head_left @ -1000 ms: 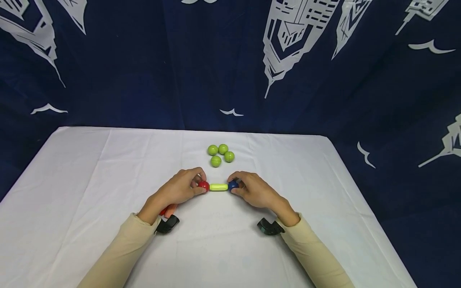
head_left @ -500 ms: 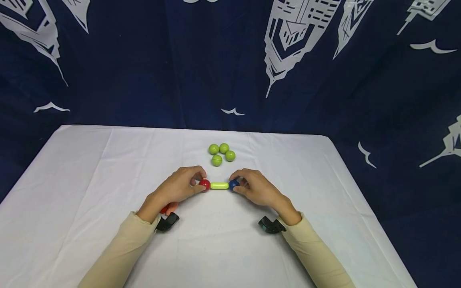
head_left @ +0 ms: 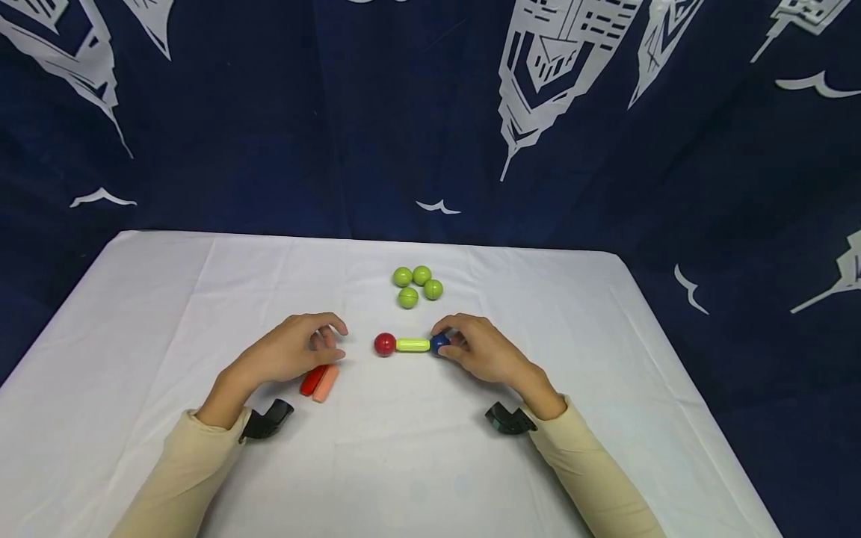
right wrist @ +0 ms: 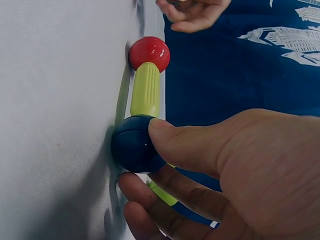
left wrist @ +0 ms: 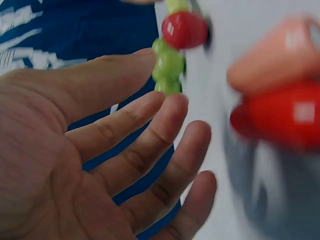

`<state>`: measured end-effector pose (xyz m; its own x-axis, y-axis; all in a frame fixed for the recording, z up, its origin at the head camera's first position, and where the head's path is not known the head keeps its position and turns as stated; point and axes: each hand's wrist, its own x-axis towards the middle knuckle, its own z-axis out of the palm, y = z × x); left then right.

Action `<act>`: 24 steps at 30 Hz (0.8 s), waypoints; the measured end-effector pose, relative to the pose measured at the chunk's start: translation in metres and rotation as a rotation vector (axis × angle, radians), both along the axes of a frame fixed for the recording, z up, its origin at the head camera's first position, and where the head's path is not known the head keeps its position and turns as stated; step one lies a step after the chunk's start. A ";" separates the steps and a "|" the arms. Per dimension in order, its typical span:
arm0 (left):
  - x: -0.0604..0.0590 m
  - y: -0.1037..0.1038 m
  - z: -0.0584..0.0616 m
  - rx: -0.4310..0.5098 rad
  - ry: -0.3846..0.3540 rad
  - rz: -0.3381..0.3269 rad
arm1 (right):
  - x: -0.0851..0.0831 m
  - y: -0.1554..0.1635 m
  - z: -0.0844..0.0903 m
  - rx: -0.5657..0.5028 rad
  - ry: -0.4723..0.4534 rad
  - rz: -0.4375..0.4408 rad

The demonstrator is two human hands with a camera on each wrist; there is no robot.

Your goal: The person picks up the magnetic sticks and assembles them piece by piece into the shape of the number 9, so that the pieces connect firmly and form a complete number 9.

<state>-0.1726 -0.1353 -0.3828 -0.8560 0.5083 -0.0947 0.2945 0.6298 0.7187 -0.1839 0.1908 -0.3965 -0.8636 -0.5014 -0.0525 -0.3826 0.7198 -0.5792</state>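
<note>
A red ball (head_left: 385, 344), a yellow-green rod (head_left: 412, 345) and a blue ball (head_left: 439, 343) form a straight line on the table, the rod between the balls. My right hand (head_left: 483, 351) holds the blue ball, thumb on one side and fingers on the other, as the right wrist view shows with the blue ball (right wrist: 134, 145) up close. Away from the red ball, my left hand (head_left: 292, 347) hovers with loosely bent fingers and nothing in them. Beside and partly under it lie a red rod (head_left: 312, 380) and an orange rod (head_left: 326, 384), both blurred in the left wrist view.
Several green balls (head_left: 408, 297) sit in a cluster farther back on the white-covered table (head_left: 538, 299). Behind the table hangs a dark blue curtain (head_left: 269, 149) with white building prints. A black wrist camera (head_left: 267, 420) is worn on each arm.
My left hand has let go of the red ball and moved left, bringing the red and orange rods into fuller view. The right hand has stayed on the blue ball.
</note>
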 end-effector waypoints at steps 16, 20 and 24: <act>-0.010 -0.033 -0.010 0.062 -0.316 -0.109 | -0.001 0.003 -0.001 -0.005 -0.009 0.007; -0.010 -0.031 -0.008 0.031 -0.314 -0.110 | -0.001 0.002 -0.001 -0.002 -0.010 0.005; -0.008 -0.029 -0.007 -0.008 -0.310 -0.106 | 0.000 0.002 -0.001 0.000 -0.010 -0.001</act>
<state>-0.1806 -0.1647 -0.3902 -0.7283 0.5911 -0.3467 0.1268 0.6135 0.7795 -0.1843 0.1930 -0.3977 -0.8633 -0.5010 -0.0615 -0.3763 0.7200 -0.5831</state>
